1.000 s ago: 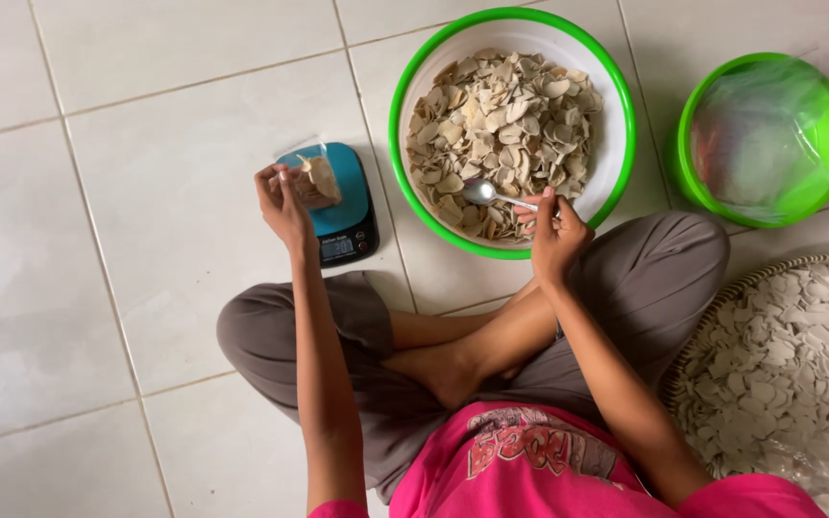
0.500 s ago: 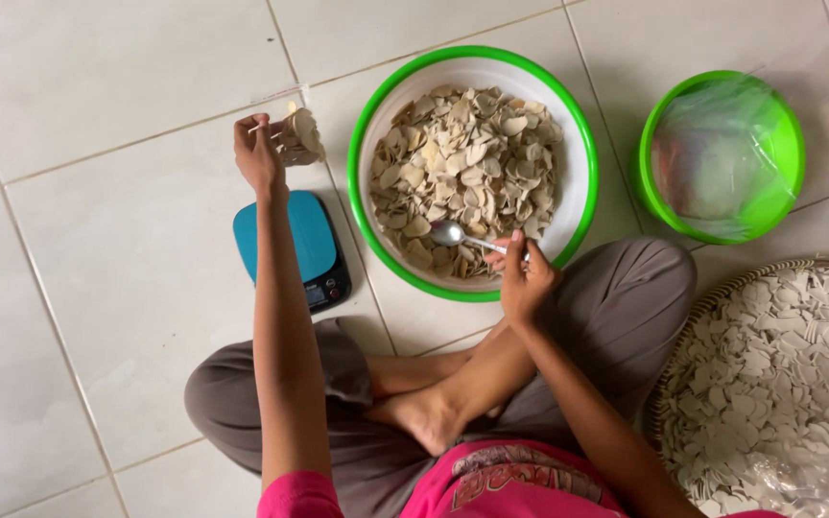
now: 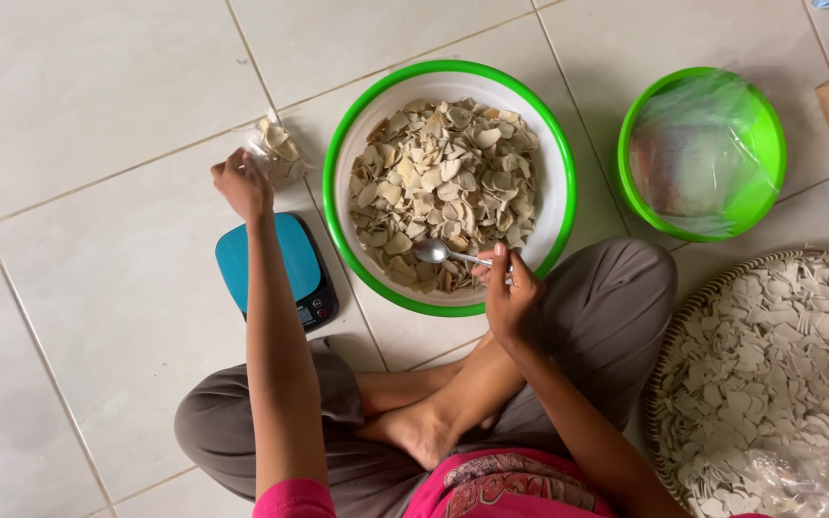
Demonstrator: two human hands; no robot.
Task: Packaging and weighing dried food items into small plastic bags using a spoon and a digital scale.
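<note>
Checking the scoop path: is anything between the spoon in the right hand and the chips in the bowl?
Nothing visible. The right hand holds the spoon with its head already lying on the chips inside the bowl.

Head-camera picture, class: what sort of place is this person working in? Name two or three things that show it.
Probably a home floor used for packing snack chips: pale glazed floor tiles, a green-rimmed white bowl of beige chips, a small blue digital scale, and a round woven tray of white chips.
</note>
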